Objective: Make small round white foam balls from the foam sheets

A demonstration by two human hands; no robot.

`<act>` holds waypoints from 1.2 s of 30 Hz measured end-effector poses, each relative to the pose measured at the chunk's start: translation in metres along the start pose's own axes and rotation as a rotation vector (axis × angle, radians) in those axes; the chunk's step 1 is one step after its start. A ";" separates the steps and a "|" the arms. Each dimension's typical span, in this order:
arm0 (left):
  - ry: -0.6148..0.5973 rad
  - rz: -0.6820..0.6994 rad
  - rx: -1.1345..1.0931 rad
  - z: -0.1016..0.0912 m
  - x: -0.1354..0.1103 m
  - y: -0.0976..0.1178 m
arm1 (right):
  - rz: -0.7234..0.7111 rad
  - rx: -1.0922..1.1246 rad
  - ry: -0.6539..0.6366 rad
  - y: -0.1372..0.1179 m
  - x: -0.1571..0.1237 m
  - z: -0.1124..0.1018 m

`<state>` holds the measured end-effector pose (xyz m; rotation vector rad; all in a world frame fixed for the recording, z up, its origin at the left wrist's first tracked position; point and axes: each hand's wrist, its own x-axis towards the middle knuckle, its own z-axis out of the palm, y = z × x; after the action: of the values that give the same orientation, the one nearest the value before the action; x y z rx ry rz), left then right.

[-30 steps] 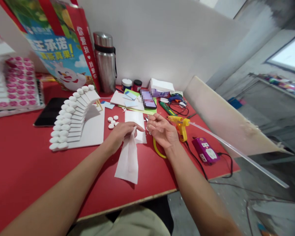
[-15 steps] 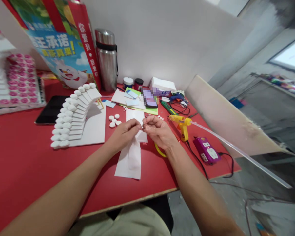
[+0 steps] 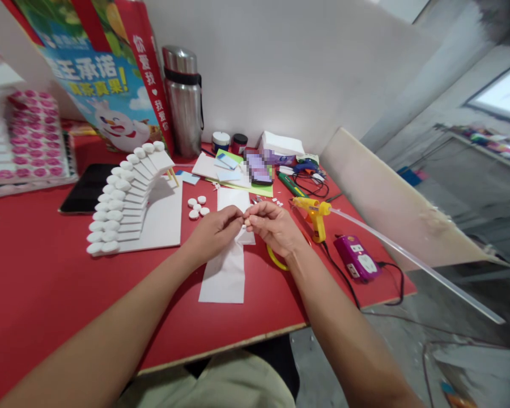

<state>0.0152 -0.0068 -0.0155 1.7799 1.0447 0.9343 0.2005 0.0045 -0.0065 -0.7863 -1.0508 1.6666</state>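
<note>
My left hand and my right hand meet above the table, fingertips pinched together. A tiny pale bit shows between them, too small to make out. Beneath the hands runs a white paper strip, its near end spread toward the table's front edge. Another white sheet shows just beyond the fingers. To the left lie several small white round pieces. Further left stands a white curved staircase model on a board, with white rounds along its outer edge.
A yellow glue gun with a long clear stick, a purple power socket and a yellow ring lie right. Behind are a phone, jars and a steel flask. A bag and dark tablet stand left.
My hands stay pinched together, with the fingers slightly shifted. The near part of the paper strip now looks flatter, and a pale bit shows at the fingertips.
</note>
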 end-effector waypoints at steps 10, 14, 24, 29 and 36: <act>0.011 0.056 0.262 -0.004 -0.002 0.001 | 0.096 0.031 0.080 0.001 0.001 -0.002; 0.059 0.062 0.293 -0.004 0.000 0.001 | 0.063 -0.010 0.125 0.002 0.001 -0.001; 0.249 -0.078 -0.097 -0.001 0.005 -0.006 | -0.084 -0.086 0.116 0.009 0.000 0.008; 0.219 -0.097 -0.153 -0.002 0.005 -0.004 | -0.037 0.029 0.175 0.003 0.003 0.003; 0.203 -0.014 -0.131 -0.003 0.005 -0.001 | -0.035 -0.003 0.154 0.004 0.002 0.006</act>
<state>0.0143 -0.0017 -0.0143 1.5929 1.0939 1.1671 0.1929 0.0042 -0.0076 -0.8788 -0.9551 1.5493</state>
